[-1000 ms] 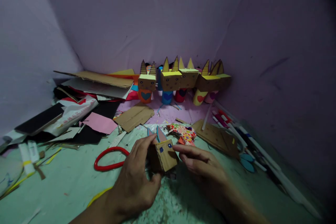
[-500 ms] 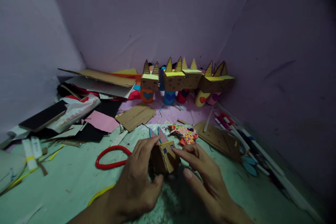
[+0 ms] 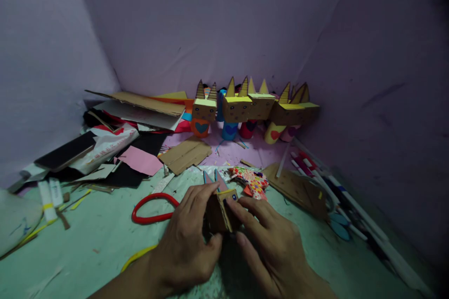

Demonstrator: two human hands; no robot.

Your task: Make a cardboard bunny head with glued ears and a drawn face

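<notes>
A small brown cardboard box head (image 3: 218,210) with blue eyes and two pink, blue-edged pointed ears (image 3: 214,179) stands on the green tabletop. My left hand (image 3: 191,231) grips its left side, fingers over the top and thumb low at the front. My right hand (image 3: 271,233) has its index fingertip on the face by one eye, the thumb lower down near the bottom edge and the other fingers curled. The fingers hide part of the face. Just behind lies a scrap of flowered cloth or paper (image 3: 253,181). Left of my left hand is a red scissor handle (image 3: 137,215).
Several finished-looking figures with cardboard heads (image 3: 236,107) and coloured tube bodies line the back wall. Cardboard sheets (image 3: 150,103), a pink paper piece (image 3: 140,160) and black sheets lie at left. Markers (image 3: 305,161) and a flat cardboard piece (image 3: 298,191) lie at right.
My right hand has moved left onto the face of the box head, its index finger now covering more of it. The whole view has shifted slightly.
</notes>
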